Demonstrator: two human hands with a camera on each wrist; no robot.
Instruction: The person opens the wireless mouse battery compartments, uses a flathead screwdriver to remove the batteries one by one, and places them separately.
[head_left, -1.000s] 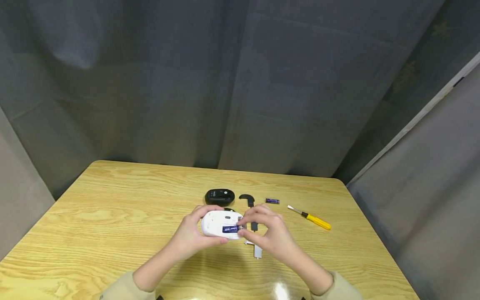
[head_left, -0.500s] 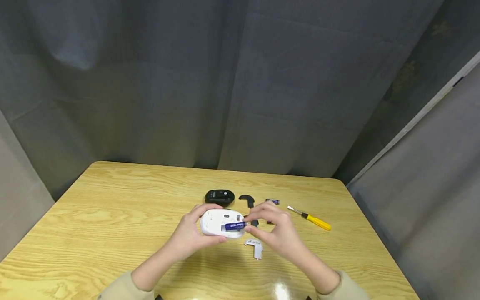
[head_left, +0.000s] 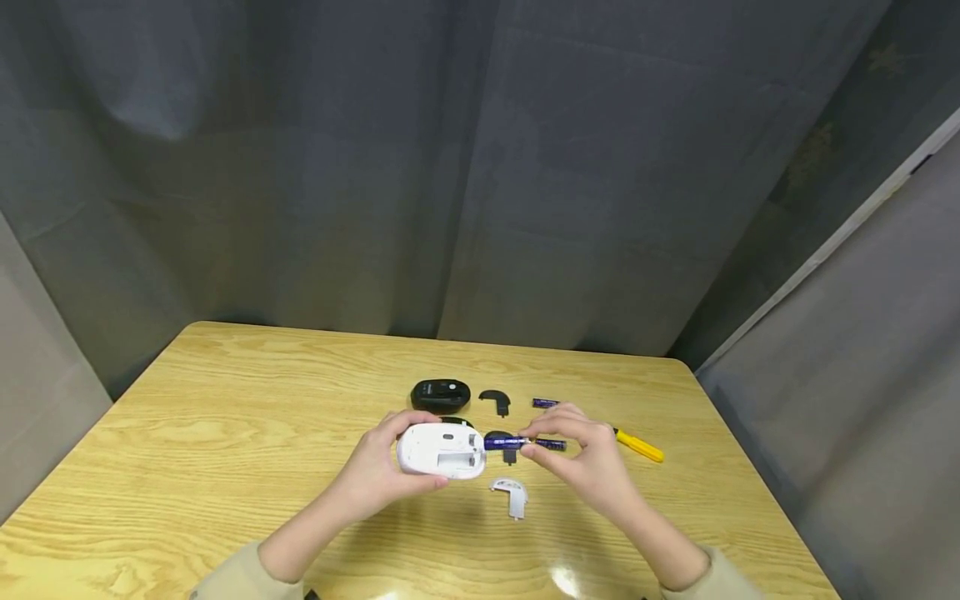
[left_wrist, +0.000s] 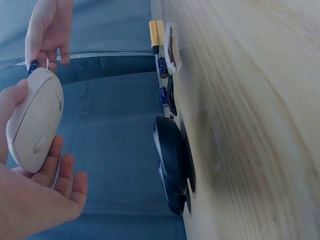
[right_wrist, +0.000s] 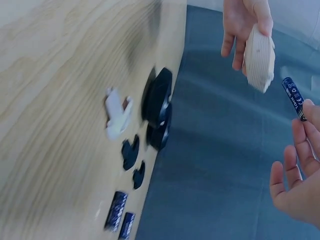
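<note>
My left hand (head_left: 375, 467) grips a white computer mouse (head_left: 423, 450) by its edges, with the underside facing up. The uncovered battery slot shows no battery inside. Just right of the mouse, my right hand (head_left: 588, 454) pinches one end of a dark blue battery (head_left: 501, 442) between thumb and fingers. In the right wrist view a gap separates this battery (right_wrist: 292, 95) from the mouse (right_wrist: 260, 60). A white battery cover (head_left: 512, 493) lies on the table below, near a black cover (head_left: 510, 457) partly hidden by the held battery.
A black mouse (head_left: 441, 396) lies behind my hands; a second black mouse (head_left: 457, 422) is mostly hidden by the white one. Another black cover (head_left: 497, 400), two batteries (head_left: 543, 402) and a yellow-handled screwdriver (head_left: 639, 446) lie to the right, the screwdriver's tip hidden behind my hand.
My right hand has lifted the battery out of the white mouse's slot and drawn it to the right. The left hand keeps hold of the mouse, shifted slightly left.
</note>
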